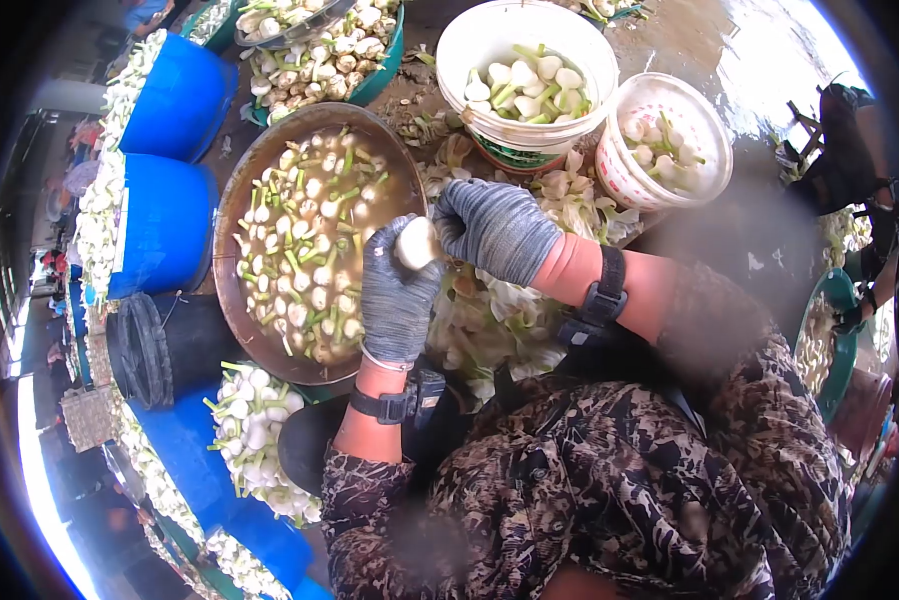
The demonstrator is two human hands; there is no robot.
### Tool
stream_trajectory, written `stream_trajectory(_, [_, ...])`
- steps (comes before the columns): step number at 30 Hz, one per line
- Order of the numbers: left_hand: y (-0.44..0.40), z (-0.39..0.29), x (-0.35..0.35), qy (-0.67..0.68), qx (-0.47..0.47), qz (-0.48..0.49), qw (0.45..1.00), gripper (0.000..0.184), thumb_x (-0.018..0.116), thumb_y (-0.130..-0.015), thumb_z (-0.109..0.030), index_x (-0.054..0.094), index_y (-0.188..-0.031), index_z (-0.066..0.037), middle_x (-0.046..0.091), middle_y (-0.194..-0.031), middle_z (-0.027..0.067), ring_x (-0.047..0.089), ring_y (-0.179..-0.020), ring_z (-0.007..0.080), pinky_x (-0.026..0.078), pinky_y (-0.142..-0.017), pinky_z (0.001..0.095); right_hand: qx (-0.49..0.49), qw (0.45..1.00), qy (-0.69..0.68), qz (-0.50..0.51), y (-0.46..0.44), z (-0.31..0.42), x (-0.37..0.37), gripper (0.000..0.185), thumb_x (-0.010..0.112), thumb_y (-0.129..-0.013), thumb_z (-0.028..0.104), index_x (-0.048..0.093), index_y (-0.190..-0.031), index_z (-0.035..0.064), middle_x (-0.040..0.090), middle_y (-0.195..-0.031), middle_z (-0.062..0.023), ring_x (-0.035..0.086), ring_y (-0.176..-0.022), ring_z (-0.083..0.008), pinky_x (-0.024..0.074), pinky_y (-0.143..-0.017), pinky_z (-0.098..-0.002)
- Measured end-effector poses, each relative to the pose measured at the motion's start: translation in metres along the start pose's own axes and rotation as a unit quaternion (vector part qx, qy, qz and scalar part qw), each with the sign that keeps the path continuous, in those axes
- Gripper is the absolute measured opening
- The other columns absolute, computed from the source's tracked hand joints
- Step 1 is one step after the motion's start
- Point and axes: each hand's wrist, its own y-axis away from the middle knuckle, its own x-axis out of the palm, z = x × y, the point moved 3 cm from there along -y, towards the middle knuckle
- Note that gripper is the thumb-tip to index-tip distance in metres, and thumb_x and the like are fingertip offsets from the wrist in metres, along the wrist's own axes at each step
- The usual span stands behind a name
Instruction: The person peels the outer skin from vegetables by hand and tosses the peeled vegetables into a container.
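Observation:
My left hand (398, 305), in a grey glove, is closed around a white garlic bulb (417, 243). Just right of the bulb is my right hand (502, 230), also gloved in grey, with its fingers curled shut. Whatever those fingers may grip is hidden. A wide metal basin (228, 300) of murky water, full of floating garlic bulbs with short green stems, lies left of both hands. Below them, loose garlic peelings (500, 325) are heaped in front of my lap.
Beyond my hands stand a white bucket (457, 55) and a smaller white bucket (715, 160), each holding garlic. Blue tubs (168, 215) heaped with garlic line the left, near a black bucket (140, 350). A green basin (392, 65) of garlic is behind the metal one.

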Motion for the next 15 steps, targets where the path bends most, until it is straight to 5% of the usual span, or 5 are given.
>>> stream_trajectory(4, [-0.001,-0.009,-0.002,0.031,-0.008,0.001,0.999,0.053,0.067,-0.080,-0.001,0.045,-0.128,-0.003,0.052,-0.119,0.0097,0.054,-0.110,0.0186,0.047,-0.097,0.0313,0.025,0.999,-0.036,-0.025,-0.009,-0.011,0.000,0.012,0.061,-0.081,0.018,0.061,-0.082,0.0057,0.064,-0.076,-0.0169,0.064,-0.075,-0.0365,0.0504,-0.066,-0.0442])
stream_trajectory(7, [0.000,-0.006,-0.007,0.181,-0.056,-0.051,0.981,0.058,0.068,-0.081,-0.002,0.040,-0.132,-0.005,0.051,-0.119,0.0088,0.054,-0.109,0.0175,0.047,-0.096,0.0305,0.062,0.997,-0.043,-0.022,-0.019,-0.031,-0.002,0.016,0.061,-0.085,0.017,0.061,-0.085,0.0011,0.064,-0.078,-0.0208,0.063,-0.075,-0.0381,0.0506,-0.066,-0.0420])
stream_trajectory(10, [-0.005,0.011,-0.011,0.111,-0.028,-0.095,0.989,0.058,0.070,-0.082,-0.010,0.041,-0.131,-0.002,0.051,-0.120,0.0099,0.054,-0.109,0.0189,0.046,-0.098,0.0322,0.065,0.980,-0.189,-0.010,-0.012,-0.030,0.004,0.016,0.063,-0.085,0.017,0.063,-0.088,0.0007,0.063,-0.077,-0.0202,0.062,-0.072,-0.0375,0.0507,-0.065,-0.0401])
stream_trajectory(15, [-0.006,0.008,-0.009,0.028,-0.019,-0.103,0.994,0.059,0.071,-0.081,-0.010,0.040,-0.130,-0.001,0.051,-0.120,0.0099,0.054,-0.109,0.0199,0.044,-0.099,0.0330,0.092,0.966,-0.236,0.056,-0.004,-0.013,0.018,0.022,0.067,-0.086,0.025,0.065,-0.088,0.0034,0.067,-0.077,-0.0145,0.064,-0.072,-0.0321,0.0511,-0.068,-0.0386])
